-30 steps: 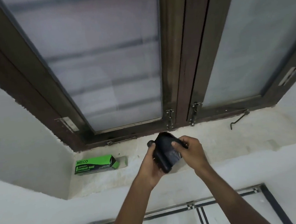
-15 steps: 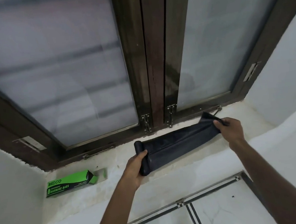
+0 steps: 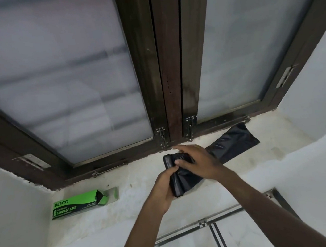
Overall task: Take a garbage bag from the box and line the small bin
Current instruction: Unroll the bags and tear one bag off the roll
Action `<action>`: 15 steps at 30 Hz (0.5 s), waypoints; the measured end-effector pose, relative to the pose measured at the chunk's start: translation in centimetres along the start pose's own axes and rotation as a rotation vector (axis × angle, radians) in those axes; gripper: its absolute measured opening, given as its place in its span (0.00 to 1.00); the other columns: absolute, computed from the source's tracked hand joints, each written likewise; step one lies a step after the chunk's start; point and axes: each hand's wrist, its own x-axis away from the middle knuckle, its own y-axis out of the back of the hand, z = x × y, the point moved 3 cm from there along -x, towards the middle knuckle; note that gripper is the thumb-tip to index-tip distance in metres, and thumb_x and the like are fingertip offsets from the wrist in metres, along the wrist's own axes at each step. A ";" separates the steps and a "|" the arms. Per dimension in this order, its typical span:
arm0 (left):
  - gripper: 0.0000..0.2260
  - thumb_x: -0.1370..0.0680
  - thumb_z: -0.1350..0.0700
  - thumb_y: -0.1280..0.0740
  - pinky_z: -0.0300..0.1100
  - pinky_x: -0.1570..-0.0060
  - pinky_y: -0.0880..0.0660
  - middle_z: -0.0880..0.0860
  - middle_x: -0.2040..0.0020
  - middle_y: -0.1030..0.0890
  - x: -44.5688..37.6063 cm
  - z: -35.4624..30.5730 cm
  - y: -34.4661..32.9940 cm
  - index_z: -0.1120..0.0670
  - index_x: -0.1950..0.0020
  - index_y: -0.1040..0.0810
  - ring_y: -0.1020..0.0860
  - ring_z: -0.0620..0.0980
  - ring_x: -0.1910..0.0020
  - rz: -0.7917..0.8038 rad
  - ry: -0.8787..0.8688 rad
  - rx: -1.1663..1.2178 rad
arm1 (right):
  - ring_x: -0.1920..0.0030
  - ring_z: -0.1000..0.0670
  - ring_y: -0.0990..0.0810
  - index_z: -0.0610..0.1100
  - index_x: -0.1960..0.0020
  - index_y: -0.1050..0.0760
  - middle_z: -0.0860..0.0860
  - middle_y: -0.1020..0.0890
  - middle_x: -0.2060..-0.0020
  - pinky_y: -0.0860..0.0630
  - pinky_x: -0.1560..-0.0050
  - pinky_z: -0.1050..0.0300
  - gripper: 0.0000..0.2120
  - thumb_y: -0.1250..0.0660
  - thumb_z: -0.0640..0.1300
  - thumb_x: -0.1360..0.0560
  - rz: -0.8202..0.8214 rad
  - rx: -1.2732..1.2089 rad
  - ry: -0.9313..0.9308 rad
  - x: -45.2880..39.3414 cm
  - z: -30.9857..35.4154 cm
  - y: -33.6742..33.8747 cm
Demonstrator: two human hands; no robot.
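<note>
left hand point(image 3: 162, 191): I'm seeing it gripping the black bag roll point(image 3: 179, 183) above the sill point(image 3: 136, 185)
right hand point(image 3: 198, 160): lying flat over the roll, fingers spread
unrolled end point(image 3: 235, 142): trailing right along sill
box point(image 3: 80, 203): sitting open, left on sill

Green box point(image 3: 80, 203): "BECO", "GARBAGE BAGS"; smaller print unreadable.

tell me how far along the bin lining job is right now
Done: the roll of black bags is out of the green box, which lies open on the sill. In hand: left hand grips the roll, right hand rests on it, one bag's loose end lying unrolled on the sill. Left: tear it off and line the bin, which isn't clearly visible.
</note>
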 end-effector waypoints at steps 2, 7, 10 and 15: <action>0.13 0.20 0.50 0.35 0.48 0.49 0.23 0.55 0.47 0.14 0.2 0.1 0.5 0.53 0.39 0.20 0.18 0.55 0.46 0.003 0.010 0.016 | 0.51 0.58 0.19 0.52 0.45 0.20 0.53 0.16 0.53 0.22 0.50 0.56 0.13 0.30 0.58 0.25 0.088 -0.142 -0.079 -0.5 -1.1 -0.2; 0.16 0.20 0.48 0.40 0.48 0.50 0.25 0.57 0.47 0.15 0.4 0.3 1.6 0.55 0.40 0.20 0.20 0.57 0.48 -0.018 0.002 0.108 | 0.63 0.53 0.19 0.45 0.61 0.19 0.48 0.17 0.65 0.26 0.61 0.57 0.12 0.24 0.54 0.29 0.073 -0.154 -0.107 -0.6 -3.6 1.7; 0.18 0.20 0.46 0.39 0.50 0.45 0.25 0.56 0.47 0.15 0.1 0.4 1.7 0.55 0.39 0.19 0.20 0.58 0.47 -0.036 -0.006 0.179 | 0.61 0.55 0.19 0.47 0.60 0.18 0.51 0.17 0.64 0.24 0.60 0.56 0.11 0.23 0.54 0.30 0.076 -0.133 -0.123 -0.3 -4.2 3.1; 0.15 0.22 0.48 0.30 0.48 0.49 0.19 0.54 0.48 0.13 -0.4 0.0 2.1 0.55 0.40 0.19 0.14 0.53 0.50 -0.036 -0.027 0.106 | 0.60 0.60 0.19 0.50 0.60 0.16 0.59 0.16 0.63 0.24 0.59 0.62 0.07 0.22 0.51 0.31 0.088 -0.093 -0.153 0.4 -5.3 5.2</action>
